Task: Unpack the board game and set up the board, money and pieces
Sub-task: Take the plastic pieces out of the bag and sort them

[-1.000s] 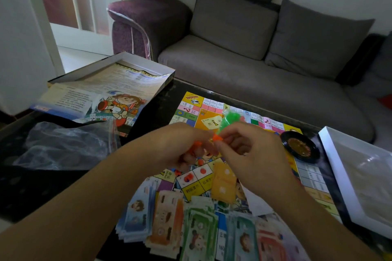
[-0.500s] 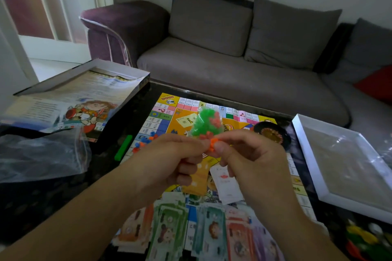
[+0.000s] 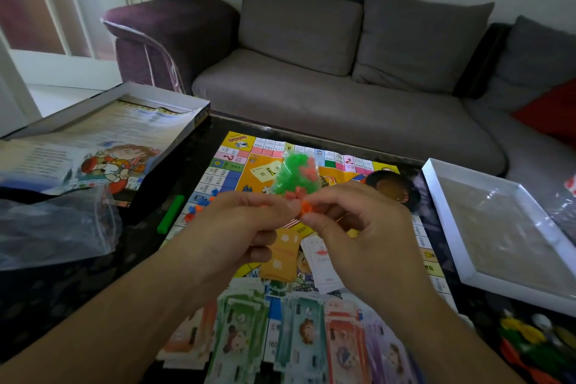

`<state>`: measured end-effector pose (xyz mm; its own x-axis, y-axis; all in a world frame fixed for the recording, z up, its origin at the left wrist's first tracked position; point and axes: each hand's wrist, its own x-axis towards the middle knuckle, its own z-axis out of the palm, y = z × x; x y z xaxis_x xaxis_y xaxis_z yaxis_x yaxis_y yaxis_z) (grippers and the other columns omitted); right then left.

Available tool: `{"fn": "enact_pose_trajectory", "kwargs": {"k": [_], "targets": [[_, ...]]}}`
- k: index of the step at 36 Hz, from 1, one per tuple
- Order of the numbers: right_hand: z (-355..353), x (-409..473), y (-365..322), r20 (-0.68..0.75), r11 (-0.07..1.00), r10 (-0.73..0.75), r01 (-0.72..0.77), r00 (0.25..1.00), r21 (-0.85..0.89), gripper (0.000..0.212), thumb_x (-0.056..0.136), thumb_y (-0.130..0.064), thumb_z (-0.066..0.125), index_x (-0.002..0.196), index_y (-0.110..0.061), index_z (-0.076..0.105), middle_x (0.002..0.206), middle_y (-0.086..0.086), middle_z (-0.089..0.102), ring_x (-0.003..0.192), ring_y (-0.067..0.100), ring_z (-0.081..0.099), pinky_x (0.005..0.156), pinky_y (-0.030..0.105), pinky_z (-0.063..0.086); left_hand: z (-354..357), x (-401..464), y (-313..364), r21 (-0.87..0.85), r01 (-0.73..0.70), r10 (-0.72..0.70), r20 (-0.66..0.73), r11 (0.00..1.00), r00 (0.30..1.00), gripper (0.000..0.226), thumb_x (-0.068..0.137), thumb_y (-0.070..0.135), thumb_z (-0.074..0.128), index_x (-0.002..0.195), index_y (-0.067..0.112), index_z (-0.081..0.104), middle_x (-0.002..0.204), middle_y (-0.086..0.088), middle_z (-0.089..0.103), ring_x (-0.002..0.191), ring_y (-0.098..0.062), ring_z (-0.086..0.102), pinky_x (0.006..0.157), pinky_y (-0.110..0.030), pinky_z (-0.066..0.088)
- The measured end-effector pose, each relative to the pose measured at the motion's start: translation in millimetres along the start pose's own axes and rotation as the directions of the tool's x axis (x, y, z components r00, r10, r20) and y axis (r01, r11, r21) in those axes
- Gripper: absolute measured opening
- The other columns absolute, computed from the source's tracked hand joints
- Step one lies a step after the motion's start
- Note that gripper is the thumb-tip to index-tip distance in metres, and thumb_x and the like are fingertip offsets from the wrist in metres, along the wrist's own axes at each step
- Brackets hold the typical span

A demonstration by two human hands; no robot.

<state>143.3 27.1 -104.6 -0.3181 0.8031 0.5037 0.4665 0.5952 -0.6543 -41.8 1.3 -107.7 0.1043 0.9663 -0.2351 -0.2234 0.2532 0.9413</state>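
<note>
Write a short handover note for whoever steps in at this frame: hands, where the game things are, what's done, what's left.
Left hand and right hand both pinch a small clear bag of green and orange pieces above the board.
Done: board lies unfolded on the table; money spread in stacks along its near edge; orange cards and white cards on the board; a few small pieces lie loose at its left edge.
Left: open the bag, set out its pieces. Box halves sit left and right.
</note>
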Motion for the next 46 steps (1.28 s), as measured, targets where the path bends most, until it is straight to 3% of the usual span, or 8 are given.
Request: {"fn": "enact_pose_trajectory", "kwargs": {"k": [3, 8, 10, 13, 20, 34, 41, 46], "targets": [[1, -1, 0, -0.045, 1.0, -0.021, 0.022, 0.999, 0.022, 0.018, 0.089, -0.015, 0.081, 0.098, -0.03, 0.081, 0.094, -0.02, 0.072, 0.086, 0.011, 0.07, 0.079, 0.02, 0.056, -2, -1, 2, -0.013, 0.017, -0.017, 0.027, 1.0, 1.0, 0.032, 0.084, 0.023, 0.076, 0.1, -0.004, 0.075, 0.063, 0.002, 0.032, 0.054, -0.013, 0.028, 0.047, -0.024, 0.028], [7, -3, 0, -0.072, 0.974, 0.104, -0.087, 0.992, 0.211, 0.024, 0.087, -0.01, 0.083, 0.094, -0.033, 0.083, 0.094, -0.019, 0.075, 0.096, 0.011, 0.071, 0.088, 0.048, 0.06, 1, -3, 1, -0.115, 0.052, -0.043, 0.079, 0.992, 0.996, 0.014, 0.085, 0.024, 0.075, 0.084, 0.01, 0.075, 0.068, 0.002, 0.025, 0.055, -0.012, 0.024, 0.05, -0.025, 0.021], [7, -3, -1, -0.074, 0.968, 0.128, -0.108, 0.989, 0.227, 0.021, 0.085, -0.012, 0.085, 0.093, -0.031, 0.084, 0.093, -0.017, 0.076, 0.093, 0.012, 0.072, 0.084, 0.045, 0.06, 1, -4, 1, -0.134, 0.076, -0.064, 0.092, 0.988, 0.994, 0.021, 0.086, 0.026, 0.074, 0.067, 0.019, 0.071, 0.071, 0.001, 0.02, 0.056, -0.012, 0.022, 0.051, -0.025, 0.02], [6, -2, -3, -0.073, 0.96, 0.156, -0.134, 0.985, 0.246, 0.016, 0.083, -0.014, 0.087, 0.091, -0.028, 0.085, 0.092, -0.014, 0.076, 0.086, 0.016, 0.072, 0.075, 0.033, 0.057, 2, -5, 2, -0.169, 0.092, -0.075, 0.104, 0.981, 0.992, 0.023, 0.087, 0.027, 0.074, 0.065, 0.02, 0.068, 0.073, 0.001, 0.019, 0.059, -0.013, 0.02, 0.054, -0.027, 0.017], [3, -3, -5, -0.046, 0.902, 0.236, -0.201, 0.971, 0.383, 0.012, 0.08, -0.014, 0.086, 0.089, -0.022, 0.085, 0.084, -0.003, 0.076, 0.066, 0.017, 0.067, 0.06, 0.027, 0.052, 5, -8, 5, -0.198, 0.11, -0.09, 0.111, 0.974, 0.99, 0.031, 0.092, 0.025, 0.07, 0.061, 0.021, 0.073, 0.074, 0.001, 0.017, 0.06, -0.013, 0.018, 0.057, -0.028, 0.015], [5, -5, -6, -0.042, 0.853, 0.238, -0.189, 0.97, 0.487, 0.023, 0.075, -0.024, 0.08, 0.094, -0.012, 0.084, 0.082, 0.004, 0.076, 0.061, 0.016, 0.065, 0.057, 0.022, 0.051, 5, -10, 6, -0.162, 0.048, -0.032, 0.097, 0.986, 0.995, 0.019, 0.078, 0.025, 0.077, 0.084, 0.009, 0.072, 0.059, 0.007, 0.035, 0.053, -0.009, 0.027, 0.048, -0.022, 0.023], [4, -4, -5, -0.067, 0.918, 0.15, -0.113, 0.986, 0.38, 0.012, 0.079, -0.006, 0.085, 0.088, -0.014, 0.084, 0.088, -0.001, 0.075, 0.077, 0.013, 0.07, 0.063, 0.024, 0.054, 5, -12, 8, -0.162, 0.02, -0.008, 0.078, 0.987, 0.997, 0.013, 0.079, 0.019, 0.077, 0.074, 0.009, 0.071, 0.056, 0.006, 0.033, 0.052, -0.011, 0.024, 0.05, -0.024, 0.019], [5, -7, -7, -0.118, 0.976, 0.053, -0.027, 0.992, 0.216, 0.017, 0.083, -0.001, 0.083, 0.087, -0.017, 0.083, 0.088, -0.007, 0.071, 0.074, 0.021, 0.071, 0.062, 0.034, 0.061, 9, -13, 7, -0.149, -0.018, 0.024, 0.04, 0.989, 0.999, 0.017, 0.074, 0.02, 0.08, 0.079, 0.004, 0.076, 0.054, 0.005, 0.031, 0.051, -0.012, 0.024, 0.048, -0.024, 0.022]]}}
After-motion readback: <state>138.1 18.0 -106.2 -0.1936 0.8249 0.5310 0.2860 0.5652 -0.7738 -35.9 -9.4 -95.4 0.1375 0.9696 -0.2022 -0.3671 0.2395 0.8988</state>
